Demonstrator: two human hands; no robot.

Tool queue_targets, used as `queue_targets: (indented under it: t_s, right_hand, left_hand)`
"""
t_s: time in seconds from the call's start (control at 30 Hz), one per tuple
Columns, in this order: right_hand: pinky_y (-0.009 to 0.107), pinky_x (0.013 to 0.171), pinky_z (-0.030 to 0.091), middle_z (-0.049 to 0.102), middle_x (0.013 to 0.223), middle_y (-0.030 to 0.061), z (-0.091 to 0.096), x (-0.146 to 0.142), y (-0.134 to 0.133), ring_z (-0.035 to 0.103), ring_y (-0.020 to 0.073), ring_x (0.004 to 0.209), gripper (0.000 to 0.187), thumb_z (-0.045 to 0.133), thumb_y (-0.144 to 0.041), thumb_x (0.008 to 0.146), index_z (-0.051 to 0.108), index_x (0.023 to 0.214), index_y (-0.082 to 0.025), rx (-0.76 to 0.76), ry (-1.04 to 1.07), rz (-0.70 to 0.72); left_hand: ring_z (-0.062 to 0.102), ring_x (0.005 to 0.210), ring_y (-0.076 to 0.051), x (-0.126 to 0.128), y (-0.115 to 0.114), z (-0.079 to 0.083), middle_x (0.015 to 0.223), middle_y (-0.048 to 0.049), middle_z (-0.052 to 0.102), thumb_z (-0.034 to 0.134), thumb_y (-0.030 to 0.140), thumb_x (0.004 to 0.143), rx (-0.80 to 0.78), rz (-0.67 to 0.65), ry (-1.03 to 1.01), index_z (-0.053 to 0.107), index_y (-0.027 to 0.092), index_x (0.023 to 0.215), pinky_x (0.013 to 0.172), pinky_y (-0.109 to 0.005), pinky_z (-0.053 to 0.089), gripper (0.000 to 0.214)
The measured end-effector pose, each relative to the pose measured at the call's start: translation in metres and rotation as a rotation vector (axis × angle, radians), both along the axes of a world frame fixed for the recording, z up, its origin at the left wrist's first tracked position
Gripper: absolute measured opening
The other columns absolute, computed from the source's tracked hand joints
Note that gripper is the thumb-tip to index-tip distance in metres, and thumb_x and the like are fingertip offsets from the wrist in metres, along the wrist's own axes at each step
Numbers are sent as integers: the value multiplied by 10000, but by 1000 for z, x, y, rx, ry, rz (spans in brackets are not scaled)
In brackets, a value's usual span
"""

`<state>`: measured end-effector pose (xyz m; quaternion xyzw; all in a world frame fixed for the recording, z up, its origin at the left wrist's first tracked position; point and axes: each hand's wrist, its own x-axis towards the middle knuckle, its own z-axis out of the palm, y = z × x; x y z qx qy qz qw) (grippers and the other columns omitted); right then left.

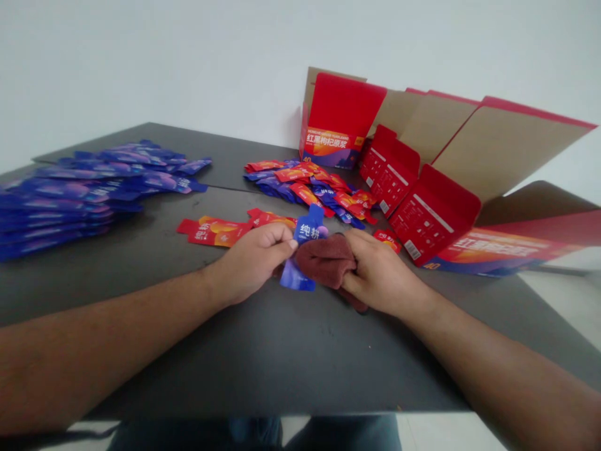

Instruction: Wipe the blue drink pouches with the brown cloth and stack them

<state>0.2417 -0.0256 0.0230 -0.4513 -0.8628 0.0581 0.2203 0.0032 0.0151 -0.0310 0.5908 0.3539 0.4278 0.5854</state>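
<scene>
My left hand (256,260) pinches a blue sachet (307,233) with white characters, holding it just above the dark table (263,351). My right hand (380,272) is closed round a dark red cloth (326,260) that presses against the sachet's side. Two red-and-orange sachets (216,230) lie flat on the table just behind my left hand. A mixed heap of red and blue sachets (310,185) sits farther back in the middle.
A long pile of blue sachets (84,194) covers the left of the table. An open red carton (335,125) stands at the back. Several red boxes with open cardboard flaps (432,213) lie on the right.
</scene>
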Motion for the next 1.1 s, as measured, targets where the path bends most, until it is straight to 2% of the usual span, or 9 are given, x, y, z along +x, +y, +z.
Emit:
queue_targets:
  t_s: [0.23, 0.37, 0.53, 0.6, 0.73, 0.8, 0.9, 0.97, 1.1]
  right_hand:
    - [317, 780, 471, 625, 968, 42, 1, -7, -9, 596, 204, 924, 110, 654, -166, 895, 585, 974, -200, -86, -76, 315]
    - [316, 737, 464, 593, 910, 27, 4, -4, -7, 585, 201, 865, 148, 655, -129, 831, 561, 912, -208, -99, -107, 204]
    - [345, 749, 476, 575, 915, 40, -2, -7, -7, 573, 221, 866, 175, 640, -155, 805, 528, 926, -211, 51, 21, -26]
    - [346, 767, 485, 586, 939, 49, -2, -11, -11, 580, 223, 887, 157, 635, -155, 819, 539, 932, -209, 49, 16, 6]
    - [340, 826, 503, 628, 1042, 63, 1, -17, -21, 612, 229, 986, 147, 621, -160, 882, 612, 1021, -208, -48, -110, 204]
    - [350, 840, 506, 632, 1054, 72, 4, -16, -22, 611, 237, 1000, 157, 619, -159, 886, 618, 1035, -206, -43, -129, 196]
    - [359, 787, 503, 615, 1000, 78, 6, -11, -18, 592, 235, 912, 144, 631, -162, 858, 588, 989, -201, 39, -70, 48]
    - [354, 760, 500, 605, 971, 71, 6, -10, -16, 582, 227, 871, 147, 643, -168, 846, 572, 970, -205, 63, -39, 12]
    - [342, 816, 514, 631, 1031, 70, 3, -14, -20, 610, 229, 961, 140, 640, -167, 885, 597, 1011, -211, -35, -103, 199]
  left_hand:
    - [410, 510, -82, 6, -6, 15, 605, 47, 466, 685, 281, 883, -134, 17, -87, 493, 195, 734, 482, -219, 313, 257]
    - [448, 516, -90, 8, -7, 19, 617, 42, 486, 670, 253, 875, -184, 25, -109, 488, 200, 741, 497, -226, 357, 232]
    - [474, 598, -110, 4, -4, 6, 697, 23, 518, 627, 278, 930, 42, 30, 56, 509, 201, 767, 546, -245, 384, 215]
    - [466, 622, -117, 3, -5, 6, 709, 19, 520, 614, 282, 938, 122, 35, 142, 518, 199, 759, 560, -248, 378, 219]
    - [466, 646, -128, 2, -10, 18, 733, 12, 548, 606, 304, 936, 211, 69, 290, 546, 195, 759, 573, -256, 377, 216]
    - [487, 666, -135, 2, -11, 22, 752, 4, 571, 605, 300, 931, 247, 70, 330, 553, 194, 752, 586, -258, 386, 215]
    - [477, 631, -132, 2, -11, 22, 707, 11, 552, 601, 293, 932, 240, 40, 328, 537, 198, 738, 563, -256, 365, 226]
    - [458, 598, -127, 2, -11, 22, 668, 20, 528, 600, 292, 934, 217, 22, 340, 531, 199, 733, 545, -253, 343, 231]
    - [504, 663, -135, 1, -12, 27, 724, 9, 572, 591, 291, 933, 287, 27, 400, 556, 190, 738, 611, -260, 394, 223]
